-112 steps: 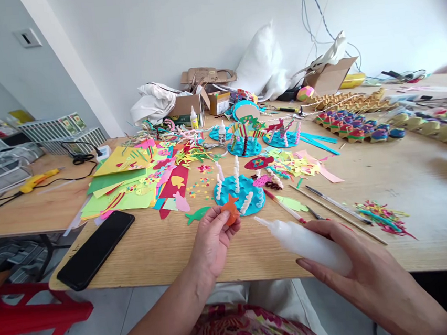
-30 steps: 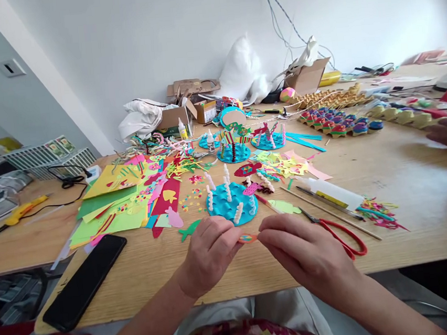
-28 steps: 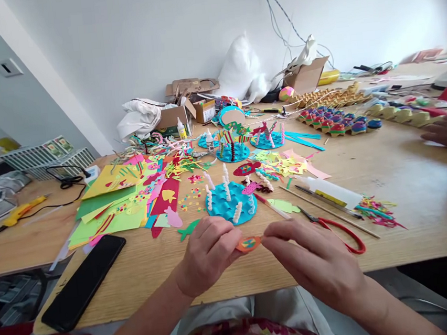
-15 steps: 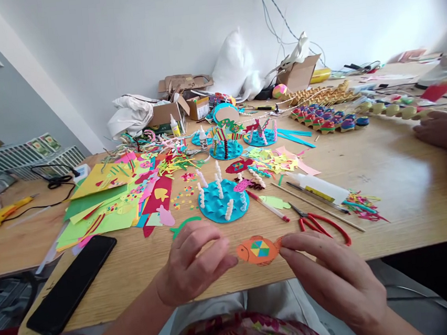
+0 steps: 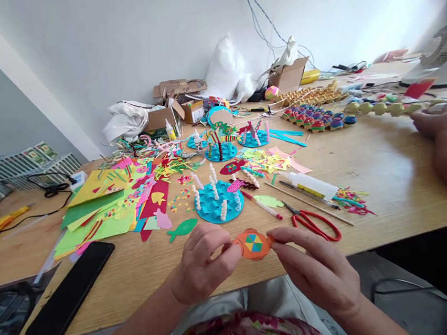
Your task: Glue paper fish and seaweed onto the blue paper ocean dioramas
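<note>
An orange paper fish (image 5: 253, 244) with a blue, yellow and green patch on its side is stretched between my two hands above the table's front edge. My left hand (image 5: 205, 261) pinches its head end. Its tail is held between the thumb and fingers of my right hand (image 5: 316, 266). Just beyond lies a round blue base (image 5: 219, 207) with white twisted stems standing up from it. A green paper fish (image 5: 183, 228) rests left of my left hand. Red-handled scissors (image 5: 315, 224) lie past my right hand, beside a red-capped pen (image 5: 262, 206).
A black phone (image 5: 70, 293) lies front left, near stacked coloured paper (image 5: 96, 201). A glue bottle (image 5: 312, 185) and a thin stick (image 5: 310, 204) are on the right. Painted egg cartons (image 5: 319, 117) sit farther back. Another person's hand (image 5: 438, 121) rests at the right edge.
My left hand has closed on the fish's head end, where it was apart from it before. My right hand still holds the tail. The view has shifted slightly.
</note>
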Motion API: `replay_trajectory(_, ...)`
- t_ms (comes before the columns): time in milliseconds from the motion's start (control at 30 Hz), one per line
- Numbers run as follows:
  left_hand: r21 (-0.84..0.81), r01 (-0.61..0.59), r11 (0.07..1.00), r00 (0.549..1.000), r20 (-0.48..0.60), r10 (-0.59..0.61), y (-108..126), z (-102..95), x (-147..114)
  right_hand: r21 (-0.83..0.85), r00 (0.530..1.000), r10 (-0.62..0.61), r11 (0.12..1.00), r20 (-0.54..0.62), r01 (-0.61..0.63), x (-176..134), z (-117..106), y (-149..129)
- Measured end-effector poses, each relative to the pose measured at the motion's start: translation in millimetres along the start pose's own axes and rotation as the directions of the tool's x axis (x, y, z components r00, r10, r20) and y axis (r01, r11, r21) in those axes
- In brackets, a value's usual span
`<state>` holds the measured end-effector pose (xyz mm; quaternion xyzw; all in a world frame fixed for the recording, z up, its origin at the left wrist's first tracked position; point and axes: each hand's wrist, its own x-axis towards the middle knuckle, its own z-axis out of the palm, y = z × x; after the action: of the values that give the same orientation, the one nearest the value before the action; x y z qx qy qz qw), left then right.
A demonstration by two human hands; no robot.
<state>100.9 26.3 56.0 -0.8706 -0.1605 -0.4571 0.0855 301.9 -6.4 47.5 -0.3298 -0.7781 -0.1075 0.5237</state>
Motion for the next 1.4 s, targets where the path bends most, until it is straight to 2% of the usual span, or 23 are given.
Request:
replay_trajectory(67, 0.020, 0.006, 1.000, 1.000, -0.008, -0.006, -1.6, -2.4, 0.5, 0.012, 0.999, 0.026, 1.000, -0.023, -0.026, -3.4, 5.9, 2.1)
replay_trajectory(133, 0.053, 0.009, 0.999, 1.000, -0.019, -0.008, -4.0, -5.8, 1.3, 0.109, 0.985, 0.169, 0.980, -0.038, -0.164, -4.7, 12.3, 2.8)
replay_trajectory(167, 0.070, 0.010, 0.997, 1.000, -0.022, -0.008, -5.4, -7.6, 1.8, 0.191, 0.960, 0.278, 0.944, -0.028, -0.268, -4.5, 15.1, 2.4)
replay_trajectory(233, 0.098, 0.006, 0.995, 1.000, -0.025, -0.004, -8.1, -10.9, 2.5, 0.380, 0.858, 0.511, 0.783, 0.060, -0.493, -2.7, 18.7, 0.7)
replay_trajectory(267, 0.108, 0.002, 0.994, 1.000, -0.025, 0.001, -9.3, -12.2, 2.7, 0.473, 0.790, 0.598, 0.662, 0.135, -0.581, -1.4, 19.4, -0.5)
replay_trajectory(333, 0.123, -0.005, 0.992, 0.999, -0.031, 0.009, -11.3, -13.7, 2.8, 0.613, 0.663, 0.682, 0.391, 0.307, -0.686, 1.6, 18.9, -3.0)
replay_trajectory(400, 0.134, -0.014, 0.991, 0.999, -0.032, 0.018, -12.6, -13.8, 2.5, 0.655, 0.574, 0.666, 0.167, 0.476, -0.737, 4.7, 17.3, -5.2)
replay_trajectory(433, 0.137, -0.016, 0.990, 0.999, -0.027, 0.020, -13.0, -13.5, 2.4, 0.648, 0.541, 0.643, 0.090, 0.542, -0.756, 6.3, 16.8, -6.2)
replay_trajectory(500, 0.142, -0.026, 0.989, 1.000, -0.014, 0.028, -13.1, -12.6, 2.0, 0.605, 0.479, 0.603, -0.009, 0.638, -0.796, 9.6, 17.0, -8.1)
replay_trajectory(567, 0.150, -0.037, 0.988, 0.999, 0.001, 0.037, -12.6, -11.8, 1.7, 0.581, 0.440, 0.580, -0.072, 0.685, -0.811, 13.2, 19.0, -9.8)
replay_trajectory(633, 0.146, -0.038, 0.989, 0.999, 0.001, 0.038, -12.0, -11.3, 1.2, 0.577, 0.425, 0.566, -0.115, 0.707, -0.808, 17.0, 21.8, -10.8)
replay_trajectory(733, 0.113, 0.004, 0.994, 1.000, -0.023, -0.001, -12.4, -10.5, 0.1, 0.584, 0.431, 0.558, -0.124, 0.709, -0.802, 23.0, 24.9, -9.9)
replay_trajectory(833, 0.067, 0.139, 0.988, 0.986, -0.103, -0.132, -14.7, -8.4, -1.2, 0.601, 0.450, 0.565, -0.103, 0.691, -0.793, 28.3, 26.3, -6.3)
replay_trajectory(900, -0.042, 0.291, 0.956, 0.943, -0.156, -0.294, -16.6, -6.6, -1.9, 0.611, 0.459, 0.568, -0.101, 0.683, -0.785, 30.6, 27.7, -3.2)
replay_trajectory(1000, -0.264, 0.506, 0.822, 0.819, -0.151, -0.553, -18.2, -4.6, -1.4, 0.626, 0.459, 0.574, -0.124, 0.678, -0.770, 31.8, 31.6, 1.1)
replay_trajectory(1067, -0.367, 0.576, 0.730, 0.743, -0.136, -0.655, -17.8, -4.1, 0.2, 0.630, 0.453, 0.577, -0.143, 0.680, -0.763, 31.4, 34.7, 3.1)
replay_trajectory(1200, -0.477, 0.614, 0.629, 0.670, -0.106, -0.735, -14.7, -3.3, 3.9, 0.630, 0.444, 0.579, -0.160, 0.683, -0.760, 29.5, 38.9, 4.8)
replay_trajectory(1300, -0.547, 0.643, 0.536, 0.625, -0.030, -0.780, -13.4, -1.8, 4.9, 0.634, 0.450, 0.580, -0.155, 0.679, -0.757, 28.4, 40.2, 6.0)
replay_trajectory(1400, -0.593, 0.664, 0.456, 0.600, 0.059, -0.797, -13.5, -0.2, 4.6, 0.630, 0.472, 0.560, -0.118, 0.680, -0.768, 28.9, 40.8, 8.3)
